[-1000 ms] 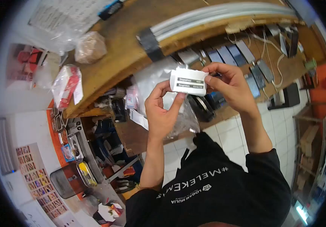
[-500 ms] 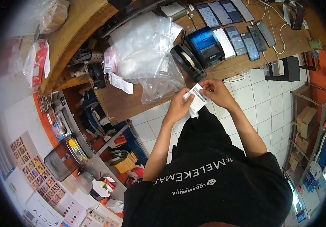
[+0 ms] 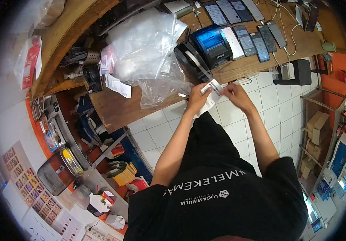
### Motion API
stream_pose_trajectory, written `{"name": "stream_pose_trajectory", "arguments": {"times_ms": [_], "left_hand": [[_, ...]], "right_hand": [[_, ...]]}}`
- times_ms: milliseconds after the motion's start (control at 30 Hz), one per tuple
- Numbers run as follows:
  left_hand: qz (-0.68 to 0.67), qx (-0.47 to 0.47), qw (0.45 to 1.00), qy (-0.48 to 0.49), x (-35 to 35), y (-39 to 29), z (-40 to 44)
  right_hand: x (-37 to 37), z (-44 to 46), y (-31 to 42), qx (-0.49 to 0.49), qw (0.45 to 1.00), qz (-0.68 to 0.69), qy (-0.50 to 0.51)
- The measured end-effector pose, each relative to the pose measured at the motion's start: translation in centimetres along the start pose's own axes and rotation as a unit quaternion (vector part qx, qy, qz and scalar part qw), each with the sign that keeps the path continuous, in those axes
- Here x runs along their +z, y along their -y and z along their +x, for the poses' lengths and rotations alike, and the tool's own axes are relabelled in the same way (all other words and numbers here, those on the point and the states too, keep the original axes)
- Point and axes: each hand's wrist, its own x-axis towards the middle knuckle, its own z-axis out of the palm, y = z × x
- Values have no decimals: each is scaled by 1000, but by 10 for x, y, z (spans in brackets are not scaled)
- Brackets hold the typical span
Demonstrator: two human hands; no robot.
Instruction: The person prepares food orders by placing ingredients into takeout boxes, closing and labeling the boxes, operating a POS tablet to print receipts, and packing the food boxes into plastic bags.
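My left hand (image 3: 197, 99) is closed on a white printed label (image 3: 213, 87), thumb on its face. Dark print bars show on the label, and its white lower end hangs below the fingers. Beside the label's right edge is my right hand (image 3: 239, 97), its fingers pinched together and slightly blurred. Whatever those fingertips hold, if anything, is hidden. Just beyond both hands, at the table edge, stands a black tape dispenser (image 3: 193, 60). A black label printer with a blue window (image 3: 213, 46) is right behind it.
Clear plastic bags (image 3: 141, 48) cover the wooden table's (image 3: 114, 110) left part. Several phones (image 3: 245, 40) with white cables lie at the right. A black box-shaped stand (image 3: 299, 72) is beyond the table edge. Shelves (image 3: 321, 132) with cardboard boxes stand at right.
My right hand has shifted right, away from the label's face to beside its edge. The label has turned more upright in my left hand. The whole view has shifted slightly.
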Motion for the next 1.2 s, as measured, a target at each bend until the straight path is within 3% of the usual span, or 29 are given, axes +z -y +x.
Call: {"name": "stream_pose_trajectory", "arguments": {"times_ms": [67, 167, 200, 267, 300, 333, 367, 400, 433, 467, 500, 533, 633, 700, 767, 800, 833, 867, 900, 933, 1000, 1033, 1100, 1133, 1167, 1200], "left_hand": [[-176, -65, 982, -5, 5, 1, -3], [-220, -86, 972, 12, 14, -2, 0], [-179, -94, 979, 8, 15, 6, 5], [-193, -49, 973, -114, 36, 39, 16], [-88, -17, 981, -175, 46, 65, 29], [29, -118, 983, -138, 45, 79, 41], [87, -132, 971, -177, 57, 125, 51], [76, -187, 961, -189, 63, 116, 34], [120, -41, 955, -269, 71, 113, 23], [127, 34, 970, -206, 49, 85, 8], [128, 76, 968, -202, 19, 34, -23], [60, 94, 958, -264, -4, 0, -50], [-75, 154, 888, -426, -105, -72, -90], [111, 203, 799, -555, -203, -164, -116], [141, 343, 672, -641, -305, -228, -112], [134, 353, 653, -656, -353, -258, -109], [187, 333, 627, -680, -405, -280, -104], [245, 366, 551, -709, -451, -301, -92], [302, 393, 469, -731, -490, -316, -81], [302, 397, 458, -736, -521, -316, -68], [511, 212, 370, -746, -573, -299, -41], [516, 214, 367, -744, -594, -292, -35], [124, 331, 613, -707, -622, -282, -31], [64, 293, 633, -714, -581, -309, -55], [111, 336, 548, -758, -606, -284, -61], [18, 357, 544, -759, -562, -299, -75]], "right_hand": [[4, -35, -17, 9, 1000, 16, 20], [19, -44, -40, 25, 999, 47, -6], [22, -43, -44, 17, 999, 44, -7], [23, -39, -48, 16, 999, -40, -30], [23, -39, -48, 9, 996, -82, -32], [22, -35, -49, -9, 992, -124, -33], [25, -33, -53, -62, 983, -165, -58], [21, -31, -48, -33, 984, -176, -11], [16, -28, -71, -82, 961, -262, 18], [6, -30, -44, -125, 955, -260, 63], [-3, -36, 12, -88, 977, -158, 108], [-6, -35, 59, -103, 979, -123, 126], [13, 1, 219, -269, 932, -180, 161], [50, 40, 309, -431, 867, -215, 128], [93, 80, 419, -551, 812, -178, 76], [116, 109, 474, -607, 774, -175, 41], [121, 107, 537, -547, 806, -221, 59], [151, 160, 572, -594, 768, -238, 1], [171, 191, 612, -560, 790, -248, 12], [176, 199, 645, -530, 772, -350, 1], [197, 233, 671, -530, 763, -365, -60], [204, 248, 679, -516, 758, -379, -120], [192, 235, 705, -521, 741, -411, -102], [191, 232, 712, -526, 718, -449, -80], [197, 241, 716, -520, 725, -445, -73], [204, 253, 726, -493, 756, -431, 3]]}}
